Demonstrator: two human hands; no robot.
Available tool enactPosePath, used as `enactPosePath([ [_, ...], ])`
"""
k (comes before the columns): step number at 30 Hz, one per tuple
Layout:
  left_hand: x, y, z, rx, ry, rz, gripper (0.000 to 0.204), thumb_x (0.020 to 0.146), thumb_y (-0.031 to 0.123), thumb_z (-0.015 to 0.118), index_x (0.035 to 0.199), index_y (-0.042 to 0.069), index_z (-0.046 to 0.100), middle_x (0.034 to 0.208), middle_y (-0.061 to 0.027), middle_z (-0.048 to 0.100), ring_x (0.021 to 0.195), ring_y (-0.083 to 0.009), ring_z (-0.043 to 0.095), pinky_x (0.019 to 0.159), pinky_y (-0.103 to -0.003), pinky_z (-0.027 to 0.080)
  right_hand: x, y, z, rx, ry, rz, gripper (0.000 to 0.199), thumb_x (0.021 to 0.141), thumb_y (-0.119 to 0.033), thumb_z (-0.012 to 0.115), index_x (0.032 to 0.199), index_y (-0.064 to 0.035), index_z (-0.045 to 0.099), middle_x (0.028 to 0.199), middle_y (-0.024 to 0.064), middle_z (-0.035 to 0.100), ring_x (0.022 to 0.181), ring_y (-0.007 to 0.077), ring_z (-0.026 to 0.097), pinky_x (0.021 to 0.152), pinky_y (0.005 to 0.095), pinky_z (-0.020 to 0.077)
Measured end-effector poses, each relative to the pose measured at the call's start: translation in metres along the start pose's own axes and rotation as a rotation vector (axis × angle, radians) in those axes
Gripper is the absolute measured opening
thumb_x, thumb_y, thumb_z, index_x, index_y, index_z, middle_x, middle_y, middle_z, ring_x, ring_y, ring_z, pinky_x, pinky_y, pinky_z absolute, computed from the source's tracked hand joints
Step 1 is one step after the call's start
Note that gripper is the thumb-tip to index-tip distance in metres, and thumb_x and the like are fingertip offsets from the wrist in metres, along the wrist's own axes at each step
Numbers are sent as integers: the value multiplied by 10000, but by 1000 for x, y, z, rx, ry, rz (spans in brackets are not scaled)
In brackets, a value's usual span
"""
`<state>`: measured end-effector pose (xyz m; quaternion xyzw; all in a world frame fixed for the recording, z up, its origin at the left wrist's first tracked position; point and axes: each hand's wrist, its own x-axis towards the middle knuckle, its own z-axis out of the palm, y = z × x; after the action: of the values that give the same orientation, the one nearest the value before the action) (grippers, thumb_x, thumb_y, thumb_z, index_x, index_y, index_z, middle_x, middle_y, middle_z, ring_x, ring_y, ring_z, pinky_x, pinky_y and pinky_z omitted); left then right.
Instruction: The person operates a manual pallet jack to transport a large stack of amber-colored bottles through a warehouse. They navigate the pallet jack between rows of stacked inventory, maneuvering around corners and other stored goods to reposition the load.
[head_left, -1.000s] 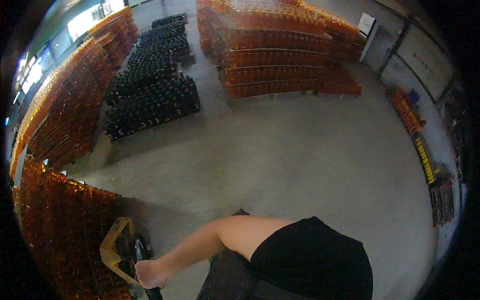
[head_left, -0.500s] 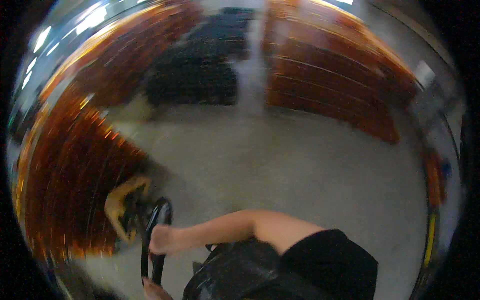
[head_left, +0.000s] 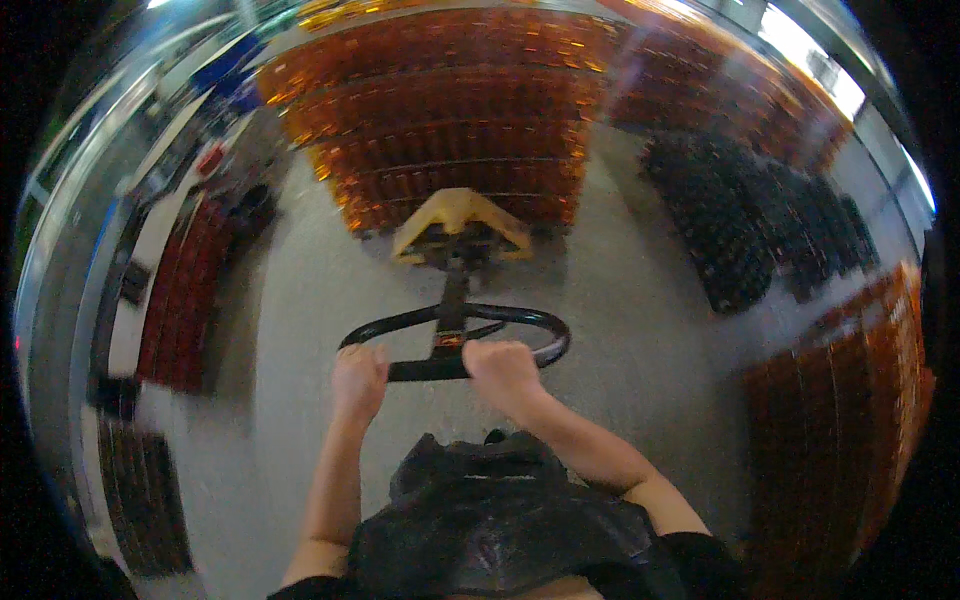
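Both of my hands grip the black loop handle (head_left: pixel 420 371) of a pallet jack. My left hand (head_left: pixel 360 382) is closed round the left end of the near bar. My right hand (head_left: pixel 502 373) wraps the same bar just right of its middle. Ahead of them the shaft (head_left: pixel 454 300) runs to the jack's yellow body (head_left: pixel 462 212). That body stands close against a tall stack of orange-brown, shiny packed goods (head_left: pixel 450 120). The jack's forks are out of sight under the stack.
On the right stand dark stacked goods (head_left: pixel 715 220) and another orange-brown stack (head_left: pixel 840 440). At the left are red-brown crates (head_left: pixel 185 300) and a dark crate stack (head_left: pixel 145 500) along a pale bench. Grey concrete floor (head_left: pixel 610 270) lies between them. More orange stacks (head_left: pixel 720 80) stand at the back right.
My view has swung left, so the jack and its stack moved from the lower left to the centre. Both hands stay on the handle; the left now shows fully.
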<state>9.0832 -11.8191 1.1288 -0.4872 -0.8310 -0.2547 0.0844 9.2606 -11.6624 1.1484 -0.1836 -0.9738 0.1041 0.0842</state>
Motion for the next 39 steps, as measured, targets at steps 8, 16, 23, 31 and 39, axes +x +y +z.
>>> enactPosePath([
  [8,-18,-19,-9,66,-83,112,235,848,195,500,644,94,560,655,-113,598,702,-305,571,701,-428,420,2,-36,0,-100,-78,70,199,666,-160,669,775,-44,549,747,166,630,720,337,633,618,443,475],
  [16,-33,-8,-30,-39,4,-14,412,916,269,421,600,66,590,644,-110,616,699,-335,578,753,-427,420,-19,-68,-12,-222,17,89,213,659,-150,685,772,-51,535,731,134,629,705,327,633,614,434,474],
  [23,-70,-1,-53,6,-49,-77,464,920,309,412,580,71,620,640,-117,618,710,-326,584,763,-426,418,-49,-100,-23,-295,-76,70,300,687,-258,738,791,-55,543,727,129,634,707,324,637,623,424,488],
  [31,-75,51,-39,49,39,-135,440,895,301,436,576,72,633,625,-92,624,702,-290,578,756,-392,400,-81,-63,-43,-245,-84,109,297,688,-266,732,839,-62,579,789,144,658,762,330,642,687,425,492],
  [39,-82,137,-36,108,-54,-127,389,903,255,439,606,77,618,655,-123,627,679,-332,592,725,-428,436,-118,9,-65,-172,-66,-35,300,685,-280,731,789,-52,565,740,150,638,724,335,628,640,418,486],
])
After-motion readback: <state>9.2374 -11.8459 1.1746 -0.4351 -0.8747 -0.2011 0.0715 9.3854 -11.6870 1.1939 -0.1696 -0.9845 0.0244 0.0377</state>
